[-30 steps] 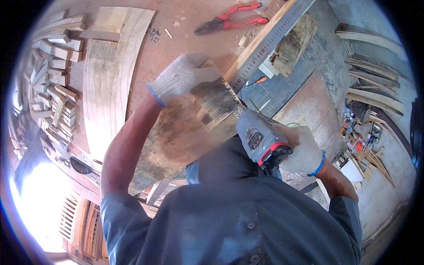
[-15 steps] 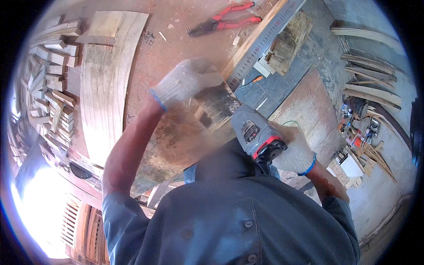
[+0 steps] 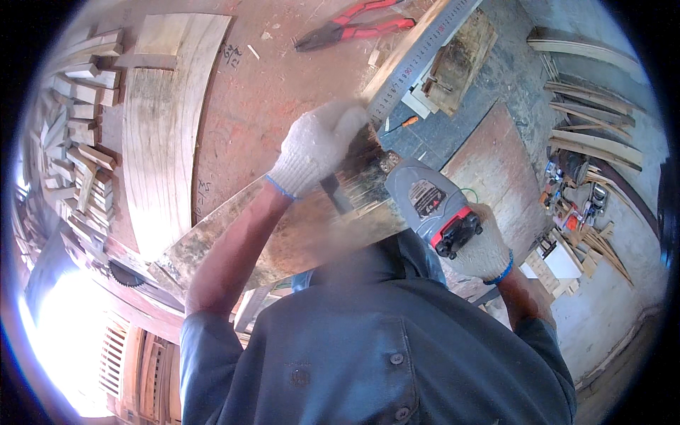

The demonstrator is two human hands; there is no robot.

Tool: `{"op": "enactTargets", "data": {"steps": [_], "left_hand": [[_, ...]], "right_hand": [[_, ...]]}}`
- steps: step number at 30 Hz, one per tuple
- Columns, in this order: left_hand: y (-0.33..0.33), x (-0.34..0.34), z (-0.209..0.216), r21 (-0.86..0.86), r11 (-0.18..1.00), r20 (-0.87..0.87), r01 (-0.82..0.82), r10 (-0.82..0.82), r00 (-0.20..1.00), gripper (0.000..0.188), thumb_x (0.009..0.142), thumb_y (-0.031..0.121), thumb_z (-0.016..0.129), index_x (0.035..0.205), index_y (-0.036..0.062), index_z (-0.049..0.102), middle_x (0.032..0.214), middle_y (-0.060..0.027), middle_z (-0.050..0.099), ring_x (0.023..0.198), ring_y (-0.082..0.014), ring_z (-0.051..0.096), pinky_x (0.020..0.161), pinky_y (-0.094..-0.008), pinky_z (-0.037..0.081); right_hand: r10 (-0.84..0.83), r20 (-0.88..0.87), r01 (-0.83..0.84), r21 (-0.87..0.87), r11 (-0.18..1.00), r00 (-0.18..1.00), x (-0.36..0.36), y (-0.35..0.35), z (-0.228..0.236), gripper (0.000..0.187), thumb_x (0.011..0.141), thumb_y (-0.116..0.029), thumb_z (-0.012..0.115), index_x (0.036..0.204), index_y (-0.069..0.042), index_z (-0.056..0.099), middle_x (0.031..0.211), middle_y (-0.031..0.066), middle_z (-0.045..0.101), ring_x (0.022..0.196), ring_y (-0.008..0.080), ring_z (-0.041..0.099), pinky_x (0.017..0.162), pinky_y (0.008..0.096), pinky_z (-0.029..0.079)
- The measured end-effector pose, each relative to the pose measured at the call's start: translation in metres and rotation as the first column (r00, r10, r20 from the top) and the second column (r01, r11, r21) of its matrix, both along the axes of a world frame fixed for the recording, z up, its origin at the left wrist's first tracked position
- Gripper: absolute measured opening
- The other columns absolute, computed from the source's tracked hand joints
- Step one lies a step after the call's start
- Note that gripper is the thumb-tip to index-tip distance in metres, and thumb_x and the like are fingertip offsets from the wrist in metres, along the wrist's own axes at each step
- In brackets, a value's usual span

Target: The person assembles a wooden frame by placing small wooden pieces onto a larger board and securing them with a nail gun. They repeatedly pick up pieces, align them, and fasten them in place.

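My right hand (image 3: 482, 244), in a white knit glove, is wrapped around a grey nail gun (image 3: 428, 202) with a red band and black rear cap; its handle is hidden. The gun's nose points away from me, beside the end of a stained, weathered wooden board (image 3: 283, 219). My left hand (image 3: 315, 145), gloved alike, is closed at the board's far edge, its fingertips out of sight and slightly blurred. Just beyond it, a steel ruler (image 3: 418, 60) lies along a light wooden strip (image 3: 397, 64).
Red-handled pliers (image 3: 354, 30) lie on the reddish work surface. Light planks (image 3: 159, 156) and stacked wood blocks (image 3: 85, 134) are at the left, near a toothed saw blade (image 3: 126, 274). A small orange-handled screwdriver (image 3: 409, 121) lies right of the ruler. Curved strips (image 3: 595, 145) lean at the right.
My left hand has shifted right and slightly nearer to me. The nail gun in my right hand has moved right. More of the weathered board's left end now shows.
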State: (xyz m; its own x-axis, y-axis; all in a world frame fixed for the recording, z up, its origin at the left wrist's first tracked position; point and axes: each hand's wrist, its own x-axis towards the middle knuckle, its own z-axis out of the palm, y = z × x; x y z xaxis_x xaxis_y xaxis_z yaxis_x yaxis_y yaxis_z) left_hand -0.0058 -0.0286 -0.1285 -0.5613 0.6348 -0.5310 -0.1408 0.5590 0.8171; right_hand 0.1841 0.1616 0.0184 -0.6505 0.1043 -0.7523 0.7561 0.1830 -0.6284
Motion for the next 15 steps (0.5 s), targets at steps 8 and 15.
{"op": "enactTargets", "data": {"steps": [8,15], "left_hand": [[-0.025,-0.002,0.0,0.14,0.956,-0.03,-0.259,0.266,0.964,0.046,0.109,0.023,0.058,0.144,-0.0058,0.059,0.129,-0.0178,0.073,0.123,-0.0209,0.067,0.107,-0.0339,0.05],[-0.065,0.005,0.027,-0.018,0.999,-0.487,0.034,-0.038,0.873,0.031,0.101,0.007,0.064,0.131,-0.0022,0.069,0.118,-0.0152,0.075,0.11,-0.0231,0.073,0.096,-0.0356,0.057]], "right_hand": [[0.246,0.02,-0.244,0.235,0.941,0.969,-0.018,-0.008,-0.001,0.047,0.081,-0.015,0.081,0.127,-0.014,0.071,0.1,0.0145,0.078,0.099,0.032,0.078,0.082,0.04,0.06],[0.293,-0.017,-0.281,0.237,0.93,0.956,-0.013,-0.001,-0.009,0.035,0.081,-0.018,0.081,0.112,-0.008,0.071,0.096,0.0146,0.077,0.092,0.0306,0.076,0.079,0.0407,0.059]]}}
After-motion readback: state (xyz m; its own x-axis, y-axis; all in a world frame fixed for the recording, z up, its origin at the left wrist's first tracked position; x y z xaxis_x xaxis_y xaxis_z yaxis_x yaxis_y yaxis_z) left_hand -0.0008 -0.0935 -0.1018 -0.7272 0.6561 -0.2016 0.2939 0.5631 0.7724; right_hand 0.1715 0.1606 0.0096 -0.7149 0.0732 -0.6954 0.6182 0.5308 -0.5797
